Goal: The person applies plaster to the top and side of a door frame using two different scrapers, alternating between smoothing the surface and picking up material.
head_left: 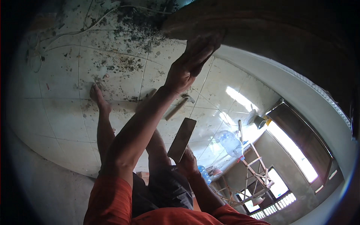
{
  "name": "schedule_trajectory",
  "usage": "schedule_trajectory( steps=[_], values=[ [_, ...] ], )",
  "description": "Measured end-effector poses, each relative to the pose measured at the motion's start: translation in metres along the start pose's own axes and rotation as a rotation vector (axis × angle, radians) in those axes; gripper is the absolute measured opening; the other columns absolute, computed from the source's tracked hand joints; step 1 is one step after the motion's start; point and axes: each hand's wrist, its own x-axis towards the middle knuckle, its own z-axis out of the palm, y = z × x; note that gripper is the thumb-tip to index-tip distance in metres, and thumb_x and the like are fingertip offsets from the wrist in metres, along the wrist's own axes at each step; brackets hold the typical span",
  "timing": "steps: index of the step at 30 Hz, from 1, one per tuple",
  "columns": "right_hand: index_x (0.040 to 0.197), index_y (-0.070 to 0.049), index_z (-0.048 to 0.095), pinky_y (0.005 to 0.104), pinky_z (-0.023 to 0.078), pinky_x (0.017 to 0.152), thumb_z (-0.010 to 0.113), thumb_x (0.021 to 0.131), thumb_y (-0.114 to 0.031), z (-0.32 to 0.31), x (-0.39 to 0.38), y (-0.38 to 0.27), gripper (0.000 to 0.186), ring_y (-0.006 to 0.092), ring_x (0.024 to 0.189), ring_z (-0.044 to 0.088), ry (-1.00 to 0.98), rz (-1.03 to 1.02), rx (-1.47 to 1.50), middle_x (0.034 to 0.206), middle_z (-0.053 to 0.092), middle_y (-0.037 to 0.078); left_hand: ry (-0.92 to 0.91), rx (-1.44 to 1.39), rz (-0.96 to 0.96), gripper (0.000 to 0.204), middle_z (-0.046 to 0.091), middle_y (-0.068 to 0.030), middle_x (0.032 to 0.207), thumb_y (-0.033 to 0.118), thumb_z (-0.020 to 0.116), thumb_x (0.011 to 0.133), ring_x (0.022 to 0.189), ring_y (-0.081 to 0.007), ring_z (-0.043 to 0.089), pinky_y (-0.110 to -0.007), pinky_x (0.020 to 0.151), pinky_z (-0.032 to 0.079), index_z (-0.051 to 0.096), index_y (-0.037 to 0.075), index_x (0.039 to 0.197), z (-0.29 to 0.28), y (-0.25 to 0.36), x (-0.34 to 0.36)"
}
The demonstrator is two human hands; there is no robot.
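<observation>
My left hand (191,63) reaches up to the edge of the dark brown surface (262,33) at the top, fingers extended close together against it; whether something lies beneath them is hard to make out. Lower down, my right hand (186,162) grips a flat, rectangular, brownish-grey block (182,137), held at a slant. A hammer with a pale wooden handle (176,109) lies on the tiled floor (60,116) between my hands. Dark debris (131,26) is scattered over the white tiles near the dark surface.
My bare left foot (98,95) stands on the tiles. Pale cords (86,48) lie at upper left. At right are a large plastic water jug (232,144), a wooden scaffold (255,168), a bucket (258,120), a white curved ledge (285,75) and bright window openings (277,182).
</observation>
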Motion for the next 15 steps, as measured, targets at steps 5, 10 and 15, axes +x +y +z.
schedule_trajectory(
  steps=[5, 10, 15],
  values=[
    [0.130, -0.001, 0.047, 0.0375, 0.048, 0.094, 0.048, 0.103, -0.029, -0.002, -0.007, -0.009, 0.039, 0.0231, 0.105, 0.062, -0.021, -0.027, -0.023, 0.112, 0.061, 0.011, -0.075, -0.039, -0.103, 0.052, 0.049, -0.0072, 0.147, -0.003, 0.058, 0.090, 0.137, -0.0270, 0.045, -0.040, 0.112, 0.041, 0.056, 0.016, 0.138, -0.014, 0.018, -0.014],
    [0.127, -0.001, 0.050, 0.0356, 0.049, 0.091, 0.050, 0.103, -0.030, 0.018, -0.008, -0.021, 0.038, 0.0205, 0.100, 0.061, 0.035, -0.050, 0.002, 0.107, 0.062, 0.010, -0.256, 0.029, -0.204, 0.041, 0.053, -0.0124, 0.142, 0.005, 0.054, 0.096, 0.133, -0.0287, 0.050, -0.037, 0.107, 0.044, 0.056, 0.011, 0.137, -0.065, 0.067, -0.036],
    [0.125, -0.002, 0.050, 0.0352, 0.049, 0.090, 0.050, 0.103, -0.029, 0.032, -0.007, -0.026, 0.035, 0.0200, 0.101, 0.061, -0.037, -0.050, -0.048, 0.107, 0.062, 0.010, -0.074, 0.187, -0.853, 0.036, 0.068, -0.0234, 0.091, 0.031, 0.052, 0.098, 0.086, -0.0336, 0.068, -0.041, 0.075, 0.052, 0.065, 0.000, 0.109, -0.083, 0.056, 0.005]
  ],
)
